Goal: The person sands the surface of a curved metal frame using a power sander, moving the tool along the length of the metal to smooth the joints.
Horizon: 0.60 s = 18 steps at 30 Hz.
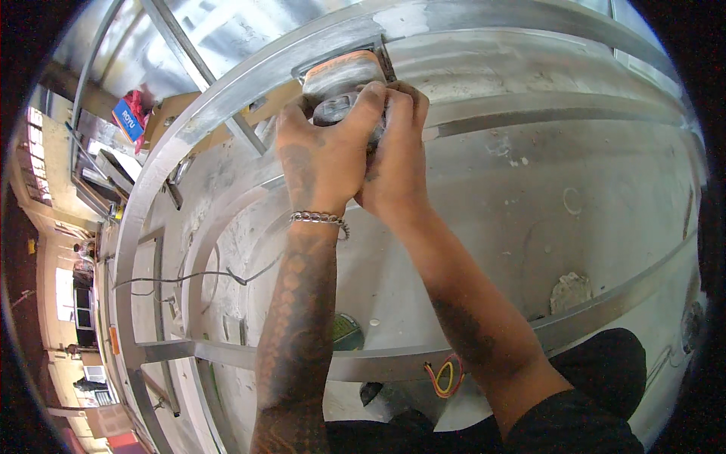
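Note:
A dusty orange-and-dark power sander (344,74) rests with its flat pad against the upper bar of a curved grey metal frame (249,79). My left hand (321,151) is closed around the sander's body from the left, thumb lying over its top. Pressed close beside it, my right hand (397,155) wraps the same tool from the right. Its fingertips are partly hidden behind the sander. Both forearms reach over the frame's lower bar, and a chain bracelet (316,218) circles my left wrist.
A black cable (185,280) hangs across the frame's left side. Looped red and yellow wires (446,377) show at the lower bar. Below lies a pale, dusty floor (499,227). A blue box (128,119) with pink material sits at upper left. Distant people appear at far left.

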Motion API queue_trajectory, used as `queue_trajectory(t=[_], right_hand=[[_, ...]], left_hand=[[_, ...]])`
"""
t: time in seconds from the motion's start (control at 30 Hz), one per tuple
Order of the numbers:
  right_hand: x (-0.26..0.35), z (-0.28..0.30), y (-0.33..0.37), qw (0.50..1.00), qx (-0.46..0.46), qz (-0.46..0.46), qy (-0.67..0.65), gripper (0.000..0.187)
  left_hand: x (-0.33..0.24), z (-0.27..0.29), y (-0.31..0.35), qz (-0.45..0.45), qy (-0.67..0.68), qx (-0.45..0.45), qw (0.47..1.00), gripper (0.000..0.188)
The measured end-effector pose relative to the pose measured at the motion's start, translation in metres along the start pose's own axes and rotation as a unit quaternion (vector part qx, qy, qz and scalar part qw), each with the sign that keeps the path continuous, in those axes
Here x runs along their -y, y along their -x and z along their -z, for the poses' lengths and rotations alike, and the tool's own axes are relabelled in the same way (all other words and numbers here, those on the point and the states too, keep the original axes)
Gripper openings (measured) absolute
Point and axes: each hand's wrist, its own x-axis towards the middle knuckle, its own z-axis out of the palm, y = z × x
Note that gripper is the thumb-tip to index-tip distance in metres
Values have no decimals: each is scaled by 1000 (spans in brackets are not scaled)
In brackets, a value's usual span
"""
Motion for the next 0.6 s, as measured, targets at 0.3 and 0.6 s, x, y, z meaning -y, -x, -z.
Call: queue_trajectory(t=[0.3, 0.6], right_hand=[[-3, 15, 0, 999, -27, 23, 25, 72], [-33, 16, -7, 996, -68, 20, -57, 68]], left_hand=[[1, -12, 4, -42, -2, 9, 999, 72], [-5, -32, 7, -80, -90, -49, 991, 71]])
